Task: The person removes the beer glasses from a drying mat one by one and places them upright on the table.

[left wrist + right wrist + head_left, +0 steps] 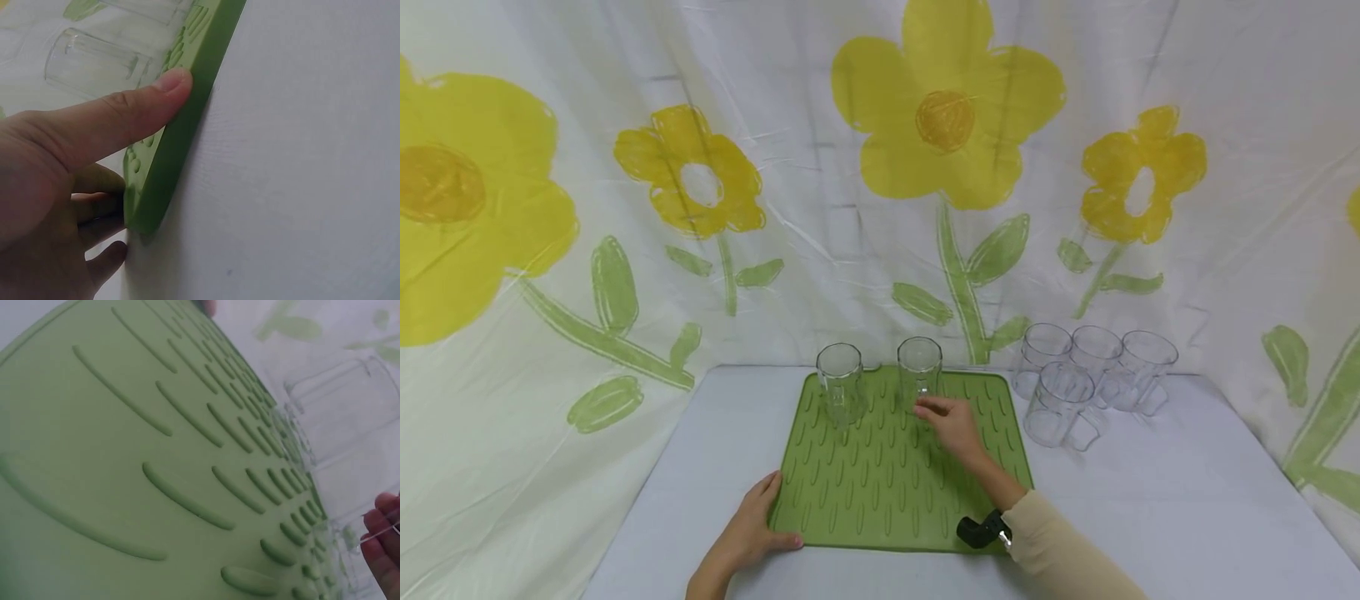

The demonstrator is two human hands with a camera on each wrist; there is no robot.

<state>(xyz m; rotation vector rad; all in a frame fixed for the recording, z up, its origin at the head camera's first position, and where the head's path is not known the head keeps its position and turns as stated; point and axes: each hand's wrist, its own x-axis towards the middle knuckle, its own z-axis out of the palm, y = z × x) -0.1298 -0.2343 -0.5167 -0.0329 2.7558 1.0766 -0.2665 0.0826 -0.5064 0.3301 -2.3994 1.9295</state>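
My left hand (748,521) holds the front left corner of a green ridged drying mat (880,492). Its thumb (175,80) lies on the front rim, and the other fingers are at the left side. Towards the back of the mat, my right hand (953,425) pinches the handle of a clear glass mug (919,362); those fingertips (378,550) are at the right border of the right wrist view. Another clear glass mug (840,375) stands on the mat, further left. Both mugs are upright, apart from each other.
Several more clear glass mugs (1060,400) are grouped on the white table (1150,508), right of the mat. A white curtain with yellow flowers (820,275) hangs behind the table. A black device (979,532) sits at the right sleeve, over the mat's front right part.
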